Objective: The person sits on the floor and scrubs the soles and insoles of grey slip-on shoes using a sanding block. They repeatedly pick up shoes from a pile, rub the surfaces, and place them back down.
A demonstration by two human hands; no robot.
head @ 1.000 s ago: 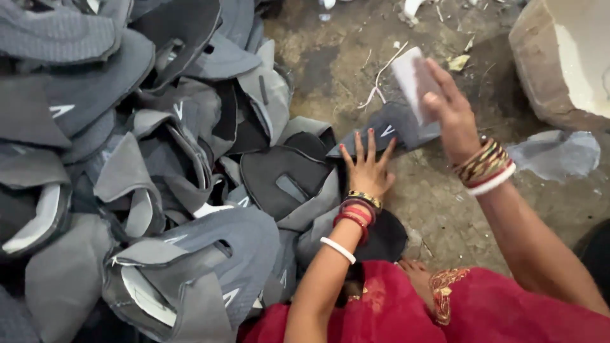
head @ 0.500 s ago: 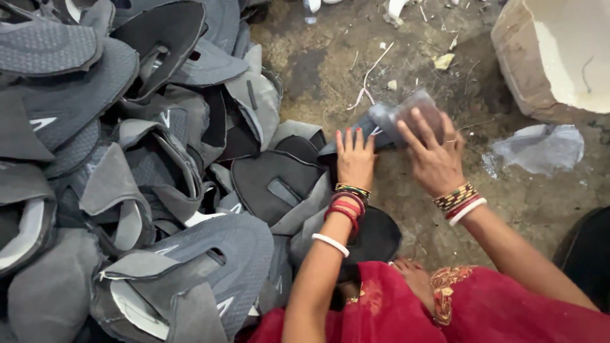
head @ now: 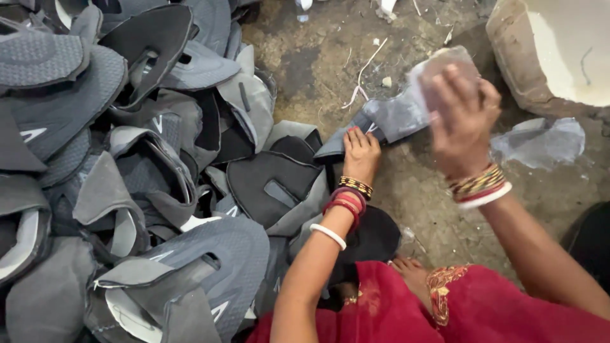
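My left hand (head: 361,152) presses flat on the near end of a grey shoe-upper piece (head: 393,119) lying on the dirt floor. My right hand (head: 462,115) is raised over the far end of that piece and grips a pale rectangular pad (head: 445,63), blurred by motion. Both wrists carry bangles. A black shoe-upper piece (head: 270,181) lies just left of my left hand.
A large heap of grey and black shoe uppers (head: 114,165) fills the left side. A round earthen tub (head: 546,57) with white contents stands at top right. A crumpled grey plastic scrap (head: 540,143) lies by it. My red garment (head: 438,311) covers the bottom.
My right hand has lifted and swept rightward with the pad along the grey piece. The left hand has stayed pressed on the piece's near end.
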